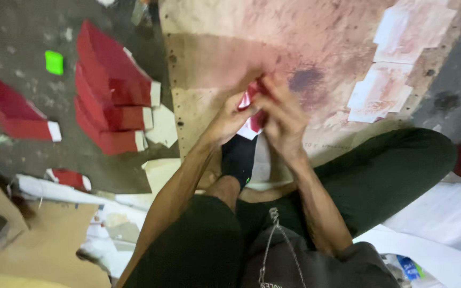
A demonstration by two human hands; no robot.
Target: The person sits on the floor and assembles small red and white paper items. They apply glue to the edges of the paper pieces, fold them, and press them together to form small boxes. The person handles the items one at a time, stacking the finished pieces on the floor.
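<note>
Red paper piece (253, 106) pinched in my left hand (229, 121) and right hand (283, 118) mid-fold over the board's (214, 58) near edge; next it needs a firm crease.

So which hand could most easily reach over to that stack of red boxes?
Probably the left hand: both hands hold the red-and-white piece, but the red boxes lie on its side.

Dk green trousers (390, 176), neck chain (273, 234)

Box stack (114, 98) on floor left of board (273, 48); hands (260, 114) over board w/ card (251, 125).
</note>
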